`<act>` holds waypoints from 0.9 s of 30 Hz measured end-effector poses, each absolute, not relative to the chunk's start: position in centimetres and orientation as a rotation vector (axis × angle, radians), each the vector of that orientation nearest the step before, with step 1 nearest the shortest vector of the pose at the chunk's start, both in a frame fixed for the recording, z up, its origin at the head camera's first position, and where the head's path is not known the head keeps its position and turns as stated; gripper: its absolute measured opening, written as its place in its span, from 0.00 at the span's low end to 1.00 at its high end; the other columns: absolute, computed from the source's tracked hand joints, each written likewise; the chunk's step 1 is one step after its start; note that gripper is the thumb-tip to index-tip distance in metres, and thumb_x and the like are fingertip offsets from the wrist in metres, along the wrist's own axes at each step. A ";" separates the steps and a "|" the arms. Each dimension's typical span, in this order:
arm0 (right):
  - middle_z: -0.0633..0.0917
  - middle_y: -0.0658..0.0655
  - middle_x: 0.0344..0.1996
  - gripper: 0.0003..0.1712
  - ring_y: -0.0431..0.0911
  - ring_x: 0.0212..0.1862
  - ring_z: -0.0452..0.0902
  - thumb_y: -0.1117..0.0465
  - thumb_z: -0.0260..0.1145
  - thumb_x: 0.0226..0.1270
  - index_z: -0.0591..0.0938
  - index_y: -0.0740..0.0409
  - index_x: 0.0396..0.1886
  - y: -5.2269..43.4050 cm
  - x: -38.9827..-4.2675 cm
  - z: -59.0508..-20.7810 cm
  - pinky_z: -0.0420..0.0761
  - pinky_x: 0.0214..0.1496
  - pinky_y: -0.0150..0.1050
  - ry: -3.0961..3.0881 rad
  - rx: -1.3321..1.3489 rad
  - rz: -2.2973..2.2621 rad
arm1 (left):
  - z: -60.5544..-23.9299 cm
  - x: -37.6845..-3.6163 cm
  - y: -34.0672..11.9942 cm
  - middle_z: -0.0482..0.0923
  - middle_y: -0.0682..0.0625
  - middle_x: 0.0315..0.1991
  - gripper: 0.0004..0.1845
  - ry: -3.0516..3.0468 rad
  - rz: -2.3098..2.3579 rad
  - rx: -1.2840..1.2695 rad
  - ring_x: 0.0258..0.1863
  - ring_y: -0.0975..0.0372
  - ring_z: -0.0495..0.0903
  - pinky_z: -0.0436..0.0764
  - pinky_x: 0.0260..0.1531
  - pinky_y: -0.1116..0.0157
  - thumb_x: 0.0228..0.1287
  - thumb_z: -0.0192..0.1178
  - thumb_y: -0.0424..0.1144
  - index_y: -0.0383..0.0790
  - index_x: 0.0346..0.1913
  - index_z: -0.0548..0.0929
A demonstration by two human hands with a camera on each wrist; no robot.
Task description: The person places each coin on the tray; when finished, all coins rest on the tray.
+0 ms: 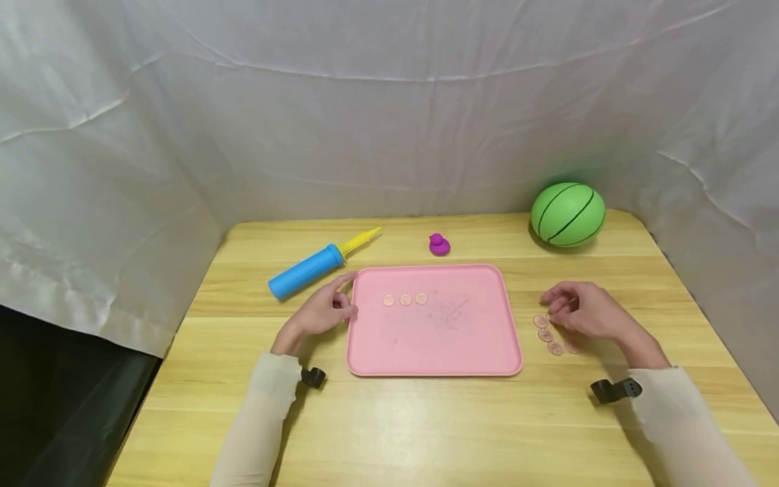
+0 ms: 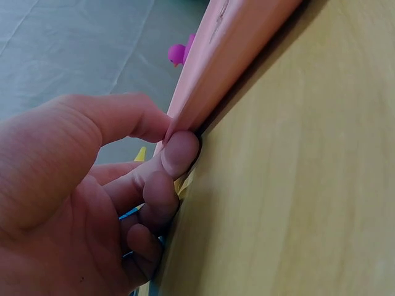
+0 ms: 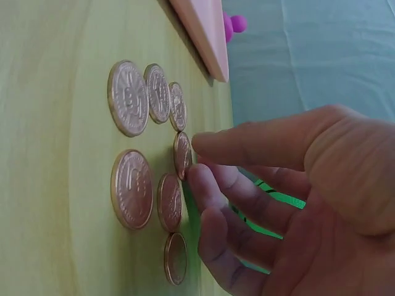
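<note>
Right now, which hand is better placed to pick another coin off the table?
Probably the right hand: it is right at the loose coins, whereas the left hand pinches the left rim of the pink tray, on the far side from them.

Pink tray [image 1: 426,353], seemingly coppery coins [image 3: 131,189], black-lined green ball [image 1: 569,215], purple duck [image 1: 439,246]

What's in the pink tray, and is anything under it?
In the pink tray: three copper-colored coins in a row, plus dark marks on its floor. Underneath, can't tell: the tray covers that part of the wooden table.
</note>
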State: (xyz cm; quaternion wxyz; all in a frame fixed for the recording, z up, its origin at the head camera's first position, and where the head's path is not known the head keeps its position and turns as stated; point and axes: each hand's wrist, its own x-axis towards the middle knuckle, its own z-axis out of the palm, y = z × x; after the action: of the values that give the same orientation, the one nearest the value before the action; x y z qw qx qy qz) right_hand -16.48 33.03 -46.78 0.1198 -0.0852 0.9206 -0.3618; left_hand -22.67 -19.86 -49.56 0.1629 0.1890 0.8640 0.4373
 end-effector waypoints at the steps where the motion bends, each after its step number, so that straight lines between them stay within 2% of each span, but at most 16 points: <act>1: 0.89 0.60 0.40 0.18 0.44 0.38 0.81 0.75 0.71 0.65 0.85 0.71 0.55 33.0 -16.5 -46.8 0.83 0.35 0.33 2.697 -0.253 -1.045 | -49.5 -22.7 -19.9 0.82 0.46 0.29 0.42 2.464 1.248 0.540 0.31 0.60 0.76 0.75 0.42 0.67 0.76 0.65 0.30 0.35 0.87 0.59; 10: 0.86 0.57 0.37 0.17 0.44 0.39 0.78 0.69 0.77 0.65 0.86 0.68 0.52 33.0 -16.6 -47.0 0.78 0.36 0.32 2.759 -0.290 -0.926 | -49.6 -22.7 -19.9 0.83 0.45 0.30 0.42 2.455 1.273 0.570 0.31 0.60 0.76 0.74 0.38 0.69 0.75 0.65 0.28 0.35 0.87 0.59; 17: 0.82 0.52 0.32 0.16 0.42 0.34 0.73 0.67 0.76 0.66 0.85 0.65 0.52 33.0 -16.7 -47.0 0.72 0.36 0.34 2.782 -0.301 -0.846 | -49.7 -22.6 -19.9 0.83 0.43 0.31 0.42 2.435 1.308 0.560 0.31 0.59 0.76 0.74 0.37 0.69 0.75 0.65 0.28 0.35 0.87 0.59; 27: 0.81 0.52 0.31 0.15 0.44 0.34 0.73 0.66 0.75 0.69 0.82 0.63 0.52 32.6 -16.0 -47.2 0.73 0.37 0.37 2.805 -0.310 -0.780 | -50.2 -22.5 -20.2 0.82 0.46 0.29 0.42 2.431 1.302 0.561 0.30 0.62 0.75 0.74 0.37 0.70 0.76 0.65 0.28 0.35 0.87 0.58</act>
State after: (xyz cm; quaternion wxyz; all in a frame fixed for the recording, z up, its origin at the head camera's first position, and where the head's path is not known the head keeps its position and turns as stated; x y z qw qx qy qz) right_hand -16.02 32.60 -47.18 0.1066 -0.1051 0.9526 -0.2648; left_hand -22.54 -20.16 -50.22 0.1631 0.1966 0.8522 0.4565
